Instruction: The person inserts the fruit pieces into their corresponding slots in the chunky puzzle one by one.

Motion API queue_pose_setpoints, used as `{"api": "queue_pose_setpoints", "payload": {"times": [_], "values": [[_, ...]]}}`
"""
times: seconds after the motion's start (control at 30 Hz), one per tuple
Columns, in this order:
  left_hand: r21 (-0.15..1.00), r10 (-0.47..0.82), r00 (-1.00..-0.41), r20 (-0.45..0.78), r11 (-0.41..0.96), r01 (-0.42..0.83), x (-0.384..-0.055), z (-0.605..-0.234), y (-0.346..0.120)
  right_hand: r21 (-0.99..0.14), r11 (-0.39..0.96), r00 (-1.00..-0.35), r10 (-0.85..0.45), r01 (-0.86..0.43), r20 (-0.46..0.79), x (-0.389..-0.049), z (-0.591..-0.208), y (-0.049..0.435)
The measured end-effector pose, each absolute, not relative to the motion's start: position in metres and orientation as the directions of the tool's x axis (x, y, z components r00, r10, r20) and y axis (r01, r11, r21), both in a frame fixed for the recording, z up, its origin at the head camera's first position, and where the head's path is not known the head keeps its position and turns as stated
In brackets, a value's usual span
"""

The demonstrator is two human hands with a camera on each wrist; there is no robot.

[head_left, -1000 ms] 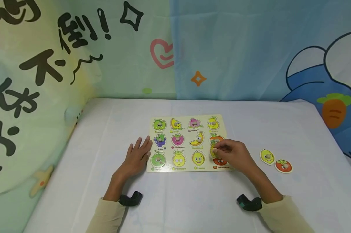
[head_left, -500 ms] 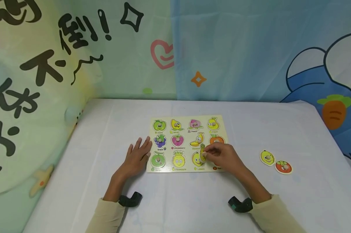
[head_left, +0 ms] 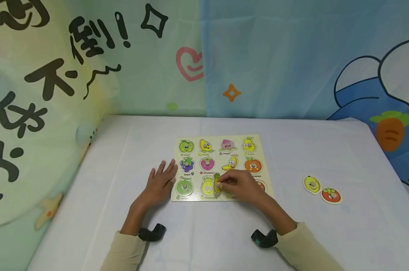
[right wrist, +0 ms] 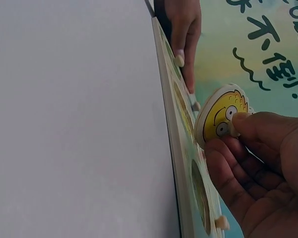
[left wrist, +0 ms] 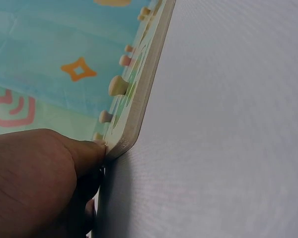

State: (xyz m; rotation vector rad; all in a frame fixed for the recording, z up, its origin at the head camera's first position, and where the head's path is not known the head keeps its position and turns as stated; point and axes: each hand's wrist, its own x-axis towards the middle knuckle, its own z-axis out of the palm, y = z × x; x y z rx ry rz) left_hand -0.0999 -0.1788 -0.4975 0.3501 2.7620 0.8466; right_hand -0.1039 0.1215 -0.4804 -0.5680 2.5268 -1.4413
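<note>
A cream-coloured wooden fruit puzzle board (head_left: 196, 184) lies on the white-covered table. My right hand (head_left: 244, 185) pinches the small knob of a yellow pineapple puzzle piece (right wrist: 214, 118) between thumb and fingers. The piece is held up on edge, beside the printed pineapple space (head_left: 207, 186) in the bottom row. The lemon space is hidden under that hand, and the red persimmon space is partly covered. At the board's left edge rests my left hand (head_left: 161, 182), fingers extended; in the left wrist view its thumb (left wrist: 84, 153) touches the board's corner.
A yellow lemon piece (head_left: 312, 184) and a red persimmon piece (head_left: 331, 195) lie on the table right of the board. Knobbed pieces such as the apple (head_left: 186, 146) and grape (head_left: 186, 164) sit in the board. A printed curtain (head_left: 275, 56) stands behind the table.
My right hand has moved left across the board with the pineapple piece, from the right column to beside the pineapple space. My left hand has stayed at the board's edge.
</note>
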Motion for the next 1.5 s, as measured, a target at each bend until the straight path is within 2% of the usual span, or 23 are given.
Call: {"api": "queue_pose_setpoints", "payload": {"times": [0.17, 0.43, 0.67, 1.03, 1.5], "values": [[0.579, 0.296, -0.944, -0.145, 0.799, 0.162, -0.099, -0.499, -0.179, -0.851, 0.460, -0.897, -0.442, -0.253, 0.027, -0.104, -0.482, 0.111], [0.562, 0.295, -0.946, -0.134, 0.809, 0.173, -0.100, -0.499, -0.178, -0.811, 0.536, -0.909, -0.416, -0.235, -0.011, -0.106, -0.483, 0.105], [0.564, 0.300, -0.948, -0.103, 0.803, 0.193, -0.099, -0.498, -0.176, -0.745, 0.592, -0.907, -0.419, -0.305, 0.039, -0.108, -0.477, 0.096], [0.566, 0.298, -0.949, -0.105, 0.803, 0.190, -0.100, -0.498, -0.177, -0.676, 0.649, -0.918, -0.383, -0.349, 0.106, -0.102, -0.482, 0.081], [0.566, 0.293, -0.948, -0.123, 0.806, 0.175, -0.100, -0.498, -0.178, -0.645, 0.694, -0.934, -0.346, -0.320, 0.091, -0.098, -0.481, 0.072]]}}
